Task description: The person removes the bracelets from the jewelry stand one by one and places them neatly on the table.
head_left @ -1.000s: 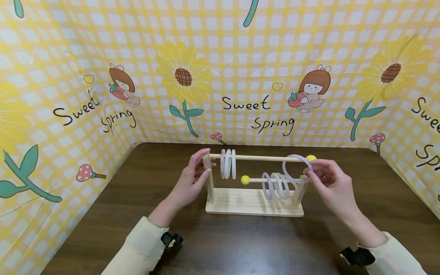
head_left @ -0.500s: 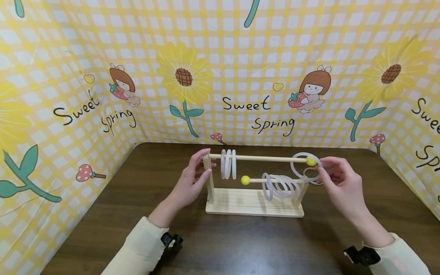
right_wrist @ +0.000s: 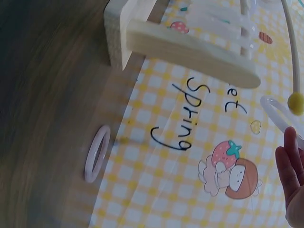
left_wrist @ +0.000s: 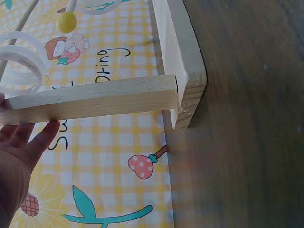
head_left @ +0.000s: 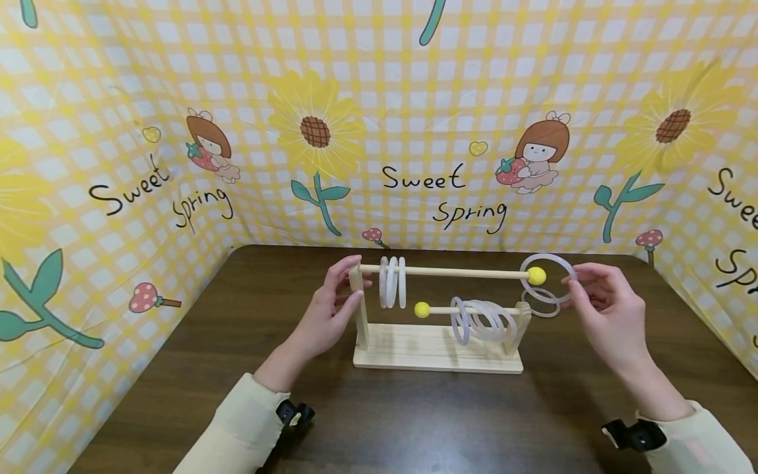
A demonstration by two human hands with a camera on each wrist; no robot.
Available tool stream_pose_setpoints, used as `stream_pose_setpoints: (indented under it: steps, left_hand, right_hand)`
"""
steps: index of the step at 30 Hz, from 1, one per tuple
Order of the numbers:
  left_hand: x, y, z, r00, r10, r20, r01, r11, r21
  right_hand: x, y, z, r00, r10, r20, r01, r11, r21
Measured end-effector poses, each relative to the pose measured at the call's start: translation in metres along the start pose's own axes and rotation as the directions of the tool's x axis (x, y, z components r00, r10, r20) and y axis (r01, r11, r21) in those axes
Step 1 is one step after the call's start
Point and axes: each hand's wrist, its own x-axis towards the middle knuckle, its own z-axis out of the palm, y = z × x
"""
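Observation:
A pale wooden bangle rack [head_left: 426,352] stands on the table, with two horizontal rods ending in yellow balls. My left hand [head_left: 322,313] grips the top of its left post [left_wrist: 109,99], fingers behind and thumb in front. Beyond the rack's right side, my right hand [head_left: 610,316] pinches a translucent lilac bangle [head_left: 548,255] by its right edge. That bangle overlaps the yellow ball [head_left: 536,276] of the upper rod in the head view. Three whitish bangles [head_left: 393,283] hang near the left end of the upper rod. Several more [head_left: 464,329] hang on the lower rod.
Another bangle [right_wrist: 90,166] lies on the dark wooden table [head_left: 438,421] behind the rack's right post [right_wrist: 190,52]. A yellow checked cloth [head_left: 414,118] with printed flowers and figures surrounds the table at the back and sides.
My right hand has moved right with the pinched bangle, from over the upper rod to its ball end. The bangle lying behind has come into sight. My left hand has stayed on the post.

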Motion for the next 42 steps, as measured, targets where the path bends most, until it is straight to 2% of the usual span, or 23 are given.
stream_pose_setpoints:
  steps: [8,12,15,18,20,26,35,42]
  left_hand:
    - [0.000,0.001,-0.001,1.000,0.007,-0.006,-0.007,1.000,0.012]
    - [0.002,0.017,-0.002,1.000,-0.008,0.001,0.008,1.000,0.025]
    - [0.002,0.019,-0.002,1.000,-0.007,0.002,0.007,1.000,0.026]
    - [0.001,0.008,-0.001,1.000,0.000,-0.006,0.000,1.000,0.015]
    - [0.001,0.011,-0.001,1.000,0.003,-0.009,-0.003,1.000,0.015]
    - [0.004,0.035,-0.003,0.999,0.030,-0.011,-0.030,0.999,0.014]
    - [0.004,0.036,-0.002,1.000,0.026,-0.007,-0.026,1.000,0.003]
    - [0.003,0.036,-0.002,1.000,0.019,-0.002,-0.019,1.000,0.018]
  right_hand:
    - [0.001,0.010,-0.011,0.999,0.036,-0.021,-0.037,0.999,-0.033]
    - [0.001,0.017,-0.017,0.999,0.041,-0.024,-0.043,0.997,-0.063]
    - [0.002,0.023,-0.022,0.999,0.031,-0.029,-0.034,0.996,-0.086]
    - [0.003,0.029,-0.027,0.999,0.035,-0.030,-0.038,0.994,-0.101]
    - [0.003,0.033,-0.030,0.999,0.038,-0.028,-0.041,0.993,-0.112]
    - [0.003,0.049,-0.040,0.999,0.046,0.001,-0.046,0.987,-0.152]
    - [0.002,0.063,-0.055,0.997,0.073,0.029,-0.065,0.975,-0.214]
    - [0.001,0.077,-0.062,0.994,0.061,0.096,-0.033,0.962,-0.271]
